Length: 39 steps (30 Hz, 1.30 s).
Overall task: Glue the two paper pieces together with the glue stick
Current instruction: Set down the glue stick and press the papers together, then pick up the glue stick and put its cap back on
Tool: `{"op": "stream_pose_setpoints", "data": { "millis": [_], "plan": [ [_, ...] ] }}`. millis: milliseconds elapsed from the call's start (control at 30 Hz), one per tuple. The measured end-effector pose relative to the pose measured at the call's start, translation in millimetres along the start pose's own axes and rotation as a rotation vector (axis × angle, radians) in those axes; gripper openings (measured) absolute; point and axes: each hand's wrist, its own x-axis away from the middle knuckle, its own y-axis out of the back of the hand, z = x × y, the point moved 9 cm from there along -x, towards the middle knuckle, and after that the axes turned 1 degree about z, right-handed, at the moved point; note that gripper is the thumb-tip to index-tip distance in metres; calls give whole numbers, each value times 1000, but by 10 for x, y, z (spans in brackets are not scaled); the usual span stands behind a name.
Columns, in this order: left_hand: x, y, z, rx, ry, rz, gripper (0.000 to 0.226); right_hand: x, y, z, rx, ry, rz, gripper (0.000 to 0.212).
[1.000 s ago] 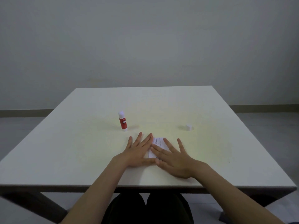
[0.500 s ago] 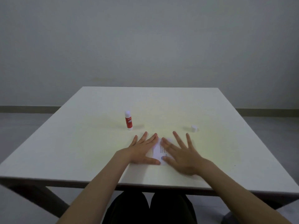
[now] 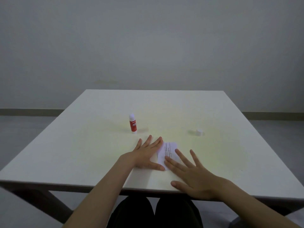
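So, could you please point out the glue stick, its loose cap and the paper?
glue stick (image 3: 133, 126): head view, red label.
cap (image 3: 199, 132): head view, side wall.
paper (image 3: 169, 149): head view, printed face.

The glue stick (image 3: 133, 123) stands upright on the table (image 3: 82, 145), red-labelled, white top uncapped. Its small white cap (image 3: 199, 132) sits well right of it. The paper (image 3: 168, 151) (white, printed lines) lies flat, nearer than the stick.
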Motion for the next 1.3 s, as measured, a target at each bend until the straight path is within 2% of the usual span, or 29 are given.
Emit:
{"op": "stream_pose_setpoints", "data": {
  "millis": [67,233,300,367,433,600,700,767,800,900,933,1000,1067,1133,1200,1233,1300],
  "plan": [
    [-4,-7,2,0,1,-2,113,-27,25,-117,-12,-14,28,63],
    [1,-8,5,3,5,-3,114,-251,204,-553,-55,-225,46,58],
    [6,-11,5,-2,5,-5,113,-282,177,-415,-12,-187,19,64],
    [0,-11,8,-10,-1,-6,112,-273,68,-108,1,-58,-14,72],
    [-10,-18,5,-9,-7,5,113,-241,-12,46,-10,19,-13,70],
    [9,3,-2,19,1,-26,113,-278,155,-395,-51,-183,-3,56],
    [54,46,-10,77,-6,-86,109,-311,137,-436,-72,-206,-12,56],
    [122,137,-21,254,-31,-192,96,-317,113,-418,-66,-198,-40,57],
    [180,226,6,408,-34,-298,85,-317,115,-419,-71,-199,-61,56],
    [538,512,342,841,94,-842,39,-298,161,-423,-151,-198,-154,54],
    [692,554,477,902,167,-1027,26,-289,181,-422,-191,-201,-190,54],
    [892,590,706,933,316,-1262,20,-268,212,-425,-244,-215,-239,55],
    [880,618,871,952,415,-1303,36,-250,232,-447,-276,-230,-276,57],
    [740,645,955,1004,457,-1236,57,-231,261,-475,-308,-245,-317,59],
    [560,665,963,1011,480,-1155,64,-223,274,-485,-332,-254,-345,60],
    [485,683,957,992,491,-1126,57,-223,277,-487,-347,-254,-358,62],
    [399,746,915,957,486,-1109,27,-210,301,-498,-385,-266,-379,65]
  ]
}}
